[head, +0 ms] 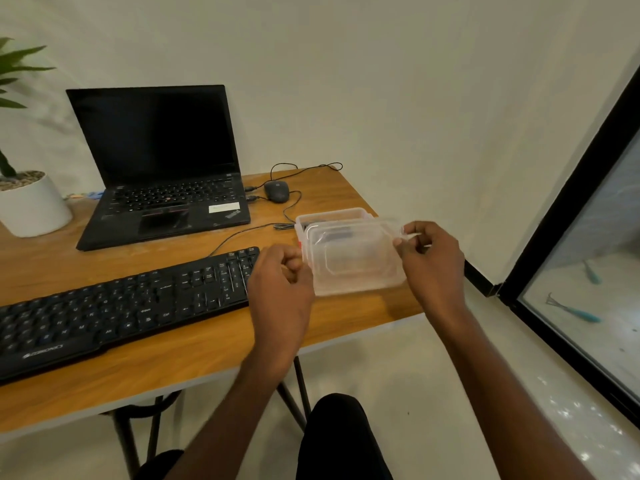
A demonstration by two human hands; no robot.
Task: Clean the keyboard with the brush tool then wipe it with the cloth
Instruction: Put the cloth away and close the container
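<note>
- A wooden counter is set against a pale wall.
- One keyboard, one laptop and one mouse are laid on it.
- One clear lid is gripped by both hands: left, right.

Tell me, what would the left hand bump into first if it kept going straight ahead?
Probably the clear plastic box. The left hand points forward and slightly right, already at the clear lid's edge, though depth is hard to judge.

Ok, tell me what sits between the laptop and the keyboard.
Head view: only a thin black cable on bare wooden table between laptop and keyboard.
</note>
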